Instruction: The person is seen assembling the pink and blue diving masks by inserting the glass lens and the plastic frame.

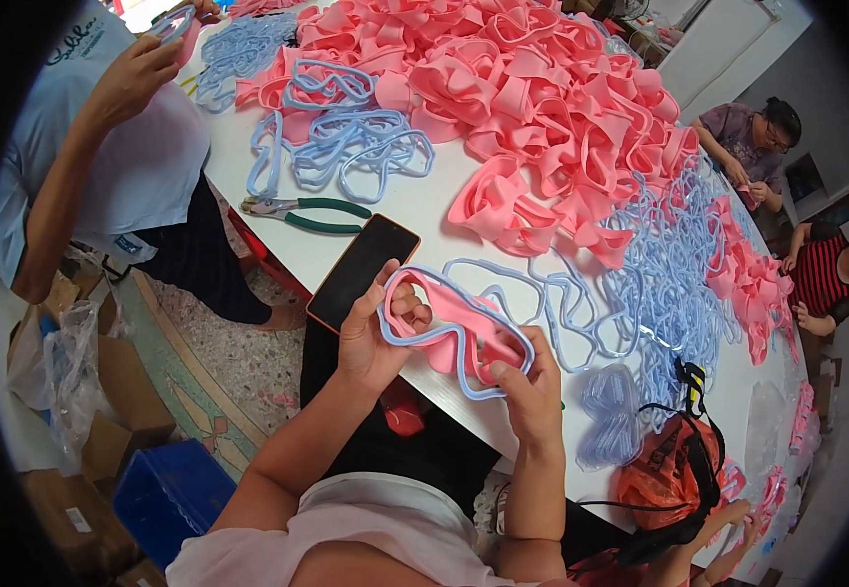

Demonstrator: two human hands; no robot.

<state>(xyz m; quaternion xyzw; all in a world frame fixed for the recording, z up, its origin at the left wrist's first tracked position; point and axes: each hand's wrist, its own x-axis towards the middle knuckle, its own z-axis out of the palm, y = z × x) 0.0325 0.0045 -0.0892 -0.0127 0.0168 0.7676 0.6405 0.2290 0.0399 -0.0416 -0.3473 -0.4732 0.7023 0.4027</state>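
Between my two hands is a pink rubber goggle skirt (pixel 478 315) with a light blue goggle-shaped frame (pixel 459 338) around its edge. My left hand (pixel 373 328) grips its left end, the fingers curled through the opening. At the other end, my right hand (pixel 532 389) pinches the blue rim between thumb and fingers. Under the left hand's fingertips, at the table's edge, lies a dark phone (pixel 366 266) in an orange case. Green-handled pliers (pixel 312 212) rest just beyond the phone.
A large heap of pink rubber skirts (pixel 503 88) covers the far table. Blue frames lie in a small pile (pixel 361 147) and a tangled heap (pixel 654 274). Clear lenses (pixel 608 416) are stacked near an orange bag (pixel 667 474). Co-workers sit left and right; a blue bin (pixel 172 499) stands on the floor.
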